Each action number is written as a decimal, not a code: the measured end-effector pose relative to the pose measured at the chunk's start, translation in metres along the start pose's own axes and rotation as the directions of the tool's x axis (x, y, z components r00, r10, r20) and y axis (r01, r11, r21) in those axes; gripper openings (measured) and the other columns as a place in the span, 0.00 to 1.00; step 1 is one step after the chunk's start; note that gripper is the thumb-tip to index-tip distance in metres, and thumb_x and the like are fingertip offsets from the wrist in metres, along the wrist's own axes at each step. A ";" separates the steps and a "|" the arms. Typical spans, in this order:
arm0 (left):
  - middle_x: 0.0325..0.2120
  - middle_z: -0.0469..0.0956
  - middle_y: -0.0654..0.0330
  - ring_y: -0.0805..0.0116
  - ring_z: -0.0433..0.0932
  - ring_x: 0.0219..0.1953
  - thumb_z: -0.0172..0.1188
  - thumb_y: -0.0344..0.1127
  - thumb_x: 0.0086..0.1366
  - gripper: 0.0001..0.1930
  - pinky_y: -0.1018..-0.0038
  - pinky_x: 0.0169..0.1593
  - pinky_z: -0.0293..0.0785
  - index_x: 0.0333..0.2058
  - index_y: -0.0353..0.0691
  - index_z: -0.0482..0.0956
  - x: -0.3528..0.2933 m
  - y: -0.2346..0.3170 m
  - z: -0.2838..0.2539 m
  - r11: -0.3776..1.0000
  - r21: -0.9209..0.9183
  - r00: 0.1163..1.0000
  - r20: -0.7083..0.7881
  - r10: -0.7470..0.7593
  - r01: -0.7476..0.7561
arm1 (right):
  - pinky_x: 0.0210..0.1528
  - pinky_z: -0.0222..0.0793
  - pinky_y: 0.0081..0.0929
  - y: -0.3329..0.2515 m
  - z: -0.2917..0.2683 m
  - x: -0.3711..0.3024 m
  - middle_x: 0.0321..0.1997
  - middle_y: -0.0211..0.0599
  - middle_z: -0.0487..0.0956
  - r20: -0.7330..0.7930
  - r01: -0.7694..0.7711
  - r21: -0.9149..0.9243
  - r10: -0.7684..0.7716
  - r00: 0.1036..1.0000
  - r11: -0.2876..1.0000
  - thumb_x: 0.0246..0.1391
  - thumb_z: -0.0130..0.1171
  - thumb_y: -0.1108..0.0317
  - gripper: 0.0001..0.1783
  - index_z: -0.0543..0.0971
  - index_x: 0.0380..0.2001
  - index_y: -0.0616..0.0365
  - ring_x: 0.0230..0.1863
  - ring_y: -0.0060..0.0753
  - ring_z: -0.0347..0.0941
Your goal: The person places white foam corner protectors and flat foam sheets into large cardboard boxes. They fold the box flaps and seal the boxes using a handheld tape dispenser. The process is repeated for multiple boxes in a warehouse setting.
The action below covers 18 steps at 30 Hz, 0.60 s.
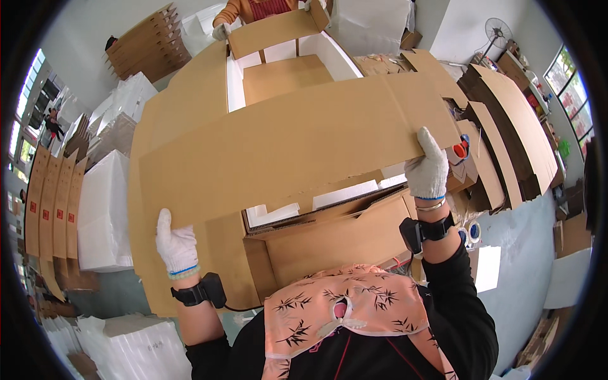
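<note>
A long flat cardboard sheet [285, 145] is held out over an open cardboard box lined with white foam [272, 215]. My left hand [176, 244], in a white knit glove, grips its near left corner, thumb on top and fingers underneath. At the right end my gloved right hand [429, 168] pinches the edge the same way, thumb raised over the top face. The sheet hides the middle of the box. A brown cardboard panel [285, 79] shows inside its far end. The near side flap [335, 240] hangs outward toward me.
Across the box, a co-worker's gloved hands [221, 31] hold the far flap [278, 35]. White foam blocks [104, 215] and folded cardboard [54, 209] stand at left. Cardboard sheets [513, 126], tape rolls [474, 232] and a red-and-blue tape dispenser [461, 149] are at right. A fan [497, 30] stands behind.
</note>
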<state>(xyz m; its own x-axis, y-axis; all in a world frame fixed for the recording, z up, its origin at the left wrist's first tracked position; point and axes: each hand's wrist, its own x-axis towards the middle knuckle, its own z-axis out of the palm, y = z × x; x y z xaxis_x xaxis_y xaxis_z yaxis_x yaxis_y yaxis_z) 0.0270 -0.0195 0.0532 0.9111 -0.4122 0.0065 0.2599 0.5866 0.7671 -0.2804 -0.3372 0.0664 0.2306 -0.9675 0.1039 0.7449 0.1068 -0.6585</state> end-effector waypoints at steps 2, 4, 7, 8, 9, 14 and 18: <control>0.47 0.77 0.56 0.60 0.77 0.50 0.57 0.33 0.66 0.17 0.61 0.53 0.76 0.52 0.35 0.73 -0.001 0.001 0.007 0.997 0.063 0.999 -0.032 0.040 -0.038 | 0.55 0.74 0.25 0.013 -0.021 0.014 0.53 0.32 0.77 0.102 0.252 -0.424 -0.230 0.968 0.870 0.60 0.55 0.76 0.19 0.72 0.55 0.60 0.49 0.29 0.77; 0.47 0.77 0.57 0.61 0.77 0.50 0.57 0.31 0.66 0.16 0.63 0.53 0.75 0.51 0.36 0.74 -0.001 0.006 -0.001 0.993 0.112 0.993 -0.116 -0.013 0.026 | 0.48 0.71 0.27 0.015 0.001 0.009 0.45 0.34 0.80 0.064 0.241 -0.498 -0.242 0.968 0.833 0.55 0.60 0.75 0.12 0.79 0.44 0.65 0.48 0.28 0.74; 0.45 0.78 0.58 0.62 0.78 0.47 0.59 0.30 0.65 0.16 0.67 0.50 0.76 0.51 0.35 0.75 -0.007 0.002 0.007 0.967 0.244 0.984 -0.133 0.115 -0.080 | 0.48 0.70 0.23 0.012 0.013 0.011 0.44 0.32 0.80 0.202 0.300 -0.695 -0.222 0.954 0.653 0.56 0.60 0.76 0.13 0.79 0.45 0.65 0.43 0.24 0.75; 0.45 0.78 0.58 0.62 0.79 0.46 0.59 0.29 0.64 0.16 0.67 0.49 0.76 0.51 0.34 0.75 -0.009 -0.001 0.011 0.854 0.478 0.965 -0.049 0.257 -0.204 | 0.47 0.69 0.24 0.010 0.015 0.012 0.40 0.32 0.81 0.219 0.319 -0.773 -0.242 0.945 0.548 0.55 0.60 0.74 0.11 0.80 0.42 0.66 0.42 0.24 0.75; 0.45 0.79 0.58 0.61 0.79 0.44 0.60 0.29 0.64 0.16 0.67 0.47 0.76 0.50 0.33 0.76 -0.009 -0.003 0.018 0.670 0.671 0.928 0.074 0.366 -0.318 | 0.47 0.71 0.25 0.008 0.007 0.016 0.41 0.34 0.82 0.254 0.347 -0.825 -0.256 0.933 0.446 0.55 0.61 0.73 0.12 0.80 0.43 0.66 0.42 0.26 0.76; 0.45 0.80 0.55 0.61 0.80 0.43 0.62 0.32 0.60 0.18 0.68 0.47 0.75 0.48 0.31 0.77 -0.007 -0.001 0.034 0.447 0.826 0.932 0.243 0.269 -0.345 | 0.48 0.72 0.31 0.011 -0.025 0.035 0.43 0.40 0.83 0.354 0.388 -0.902 -0.189 0.916 0.188 0.54 0.62 0.70 0.15 0.79 0.45 0.64 0.44 0.34 0.79; 0.45 0.79 0.47 0.55 0.78 0.47 0.62 0.39 0.57 0.23 0.67 0.52 0.73 0.48 0.31 0.76 -0.007 0.010 0.075 0.244 0.960 0.988 0.152 -0.033 -0.139 | 0.48 0.72 0.37 0.000 -0.052 0.048 0.42 0.48 0.82 0.378 0.405 -0.897 0.167 0.911 -0.179 0.48 0.63 0.65 0.20 0.79 0.44 0.62 0.46 0.48 0.78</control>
<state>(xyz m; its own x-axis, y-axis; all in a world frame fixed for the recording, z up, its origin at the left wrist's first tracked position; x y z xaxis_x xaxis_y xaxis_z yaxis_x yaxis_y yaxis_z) -0.0008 -0.0636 0.1089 0.8427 -0.5326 0.0784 -0.3706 -0.4683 0.8021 -0.3020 -0.3956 0.0324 0.5707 -0.7766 0.2667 -0.6015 -0.6165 -0.5080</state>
